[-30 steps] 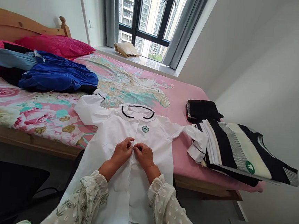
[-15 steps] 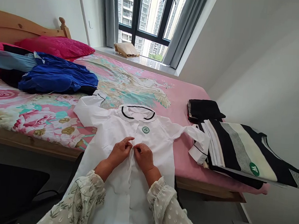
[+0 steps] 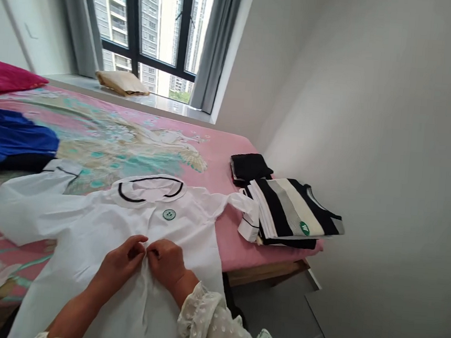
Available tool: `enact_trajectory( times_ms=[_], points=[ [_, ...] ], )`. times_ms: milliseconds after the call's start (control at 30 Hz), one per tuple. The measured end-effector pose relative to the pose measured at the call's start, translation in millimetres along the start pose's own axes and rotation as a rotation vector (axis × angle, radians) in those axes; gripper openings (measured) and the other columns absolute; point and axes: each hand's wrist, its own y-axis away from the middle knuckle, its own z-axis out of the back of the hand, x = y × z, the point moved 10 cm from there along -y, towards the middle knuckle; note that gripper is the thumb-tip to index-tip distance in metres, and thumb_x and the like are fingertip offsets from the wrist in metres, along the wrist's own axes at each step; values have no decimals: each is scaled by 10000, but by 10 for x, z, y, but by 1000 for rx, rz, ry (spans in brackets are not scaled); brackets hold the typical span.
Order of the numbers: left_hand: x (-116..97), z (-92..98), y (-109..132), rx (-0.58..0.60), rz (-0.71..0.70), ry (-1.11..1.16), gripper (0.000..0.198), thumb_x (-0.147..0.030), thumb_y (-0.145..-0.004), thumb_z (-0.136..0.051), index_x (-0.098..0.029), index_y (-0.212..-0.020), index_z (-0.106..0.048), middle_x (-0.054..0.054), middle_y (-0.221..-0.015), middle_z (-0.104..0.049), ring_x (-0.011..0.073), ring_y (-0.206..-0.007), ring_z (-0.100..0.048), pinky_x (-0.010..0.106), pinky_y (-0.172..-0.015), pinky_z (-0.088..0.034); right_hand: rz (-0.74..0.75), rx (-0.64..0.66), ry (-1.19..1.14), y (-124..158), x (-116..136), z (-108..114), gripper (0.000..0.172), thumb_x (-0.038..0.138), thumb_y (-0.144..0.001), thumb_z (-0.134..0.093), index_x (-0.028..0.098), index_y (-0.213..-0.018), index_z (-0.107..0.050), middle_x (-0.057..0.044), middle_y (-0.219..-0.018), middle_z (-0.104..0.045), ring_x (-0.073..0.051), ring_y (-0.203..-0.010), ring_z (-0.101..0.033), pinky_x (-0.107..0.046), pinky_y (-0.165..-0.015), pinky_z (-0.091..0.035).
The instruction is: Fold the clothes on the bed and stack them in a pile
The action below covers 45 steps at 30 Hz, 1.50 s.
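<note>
A white shirt point(image 3: 86, 230) with a black-trimmed collar and a round green badge point(image 3: 169, 214) lies spread front-up over the edge of the bed point(image 3: 219, 152). My left hand point(image 3: 120, 262) and my right hand point(image 3: 165, 263) meet at the shirt's front opening, just below the badge. Both hands pinch the cloth of the front placket, fingers curled and touching each other. Whether a button lies between the fingers is hidden.
A folded black-and-white striped top point(image 3: 293, 211) sits on the bed's right corner, with a folded black garment point(image 3: 249, 167) behind it. Blue clothing point(image 3: 11, 137) lies at the left, a red pillow point(image 3: 4, 77) beyond. A tan bundle point(image 3: 122, 82) rests on the windowsill.
The view has swung to the right, so the bed's left part has left the picture. Both hands keep pinching the same spot on the shirt's front.
</note>
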Motion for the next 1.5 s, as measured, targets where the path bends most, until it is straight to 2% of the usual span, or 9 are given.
enact_trajectory(
  times_ms=[133,333,433,567,667,767,967,1200,1500],
  points=[
    [64,-9,-63,0,25,-8,334,-421,-681,-546,-350,-1007,-559,-76,-681,-639,192,-633,-618,303,-634,-492,-27,2,-43,-25,-18,6,182,167,-808,-536,256,-901,-665,7,-927,-709,-158,-873,-634,-241,-803,-455],
    [56,-66,-96,-19,9,-24,360,-392,-652,-551,-319,-1004,-579,-48,-644,-627,200,-579,-602,313,-604,-492,-162,-10,-195,-2,-133,-4,205,150,-776,-538,257,-904,-657,17,-886,-708,-141,-806,-646,-229,-749,-465],
    [99,-115,-124,-19,-6,-27,368,-384,-650,-555,-311,-1009,-577,-40,-667,-641,199,-602,-621,295,-608,-496,-295,-10,-286,-1,-269,-58,106,279,-791,-587,247,-872,-647,12,-826,-700,-142,-750,-638,-241,-709,-466],
    [129,-153,-130,-16,-36,-38,423,-359,-664,-544,-315,-1085,-545,-39,-681,-642,189,-613,-617,274,-611,-481,-452,22,-327,-56,-415,-133,215,426,-691,-690,224,-699,-618,21,-697,-663,-139,-654,-598,-251,-636,-446],
    [98,-166,-81,8,-26,-60,455,-321,-706,-521,-290,-1159,-505,-46,-718,-635,173,-650,-612,275,-658,-474,-529,44,-453,-84,-485,-190,258,393,-585,-759,208,-609,-581,35,-613,-614,-123,-600,-566,-229,-572,-426],
    [9,-161,-12,10,-47,-31,424,-295,-741,-502,-255,-1163,-492,-51,-703,-597,151,-651,-586,277,-687,-466,-573,68,-614,-66,-542,-290,229,319,-577,-750,202,-621,-558,56,-535,-560,-107,-543,-547,-206,-513,-410],
    [-29,-135,76,-54,-79,50,420,-290,-748,-524,-217,-1161,-519,-32,-744,-557,128,-657,-557,273,-704,-482,-572,137,-816,2,-598,-496,171,254,-620,-604,218,-710,-462,111,-453,-460,-85,-359,-437,-197,-376,-332],
    [-27,-123,163,-104,-98,68,428,-254,-764,-515,-231,-1191,-525,12,-880,-622,147,-779,-598,314,-810,-507,-516,127,-938,34,-554,-485,246,283,-590,-599,222,-773,-446,115,-505,-478,-73,-363,-422,-190,-363,-324],
    [100,-182,230,-178,-118,-74,446,-276,-827,-498,-265,-1273,-522,25,-988,-709,181,-919,-657,329,-892,-494,-471,97,-981,47,-511,-459,239,323,-613,-631,215,-735,-456,104,-511,-483,-62,-377,-407,-196,-393,-341]
  ],
)
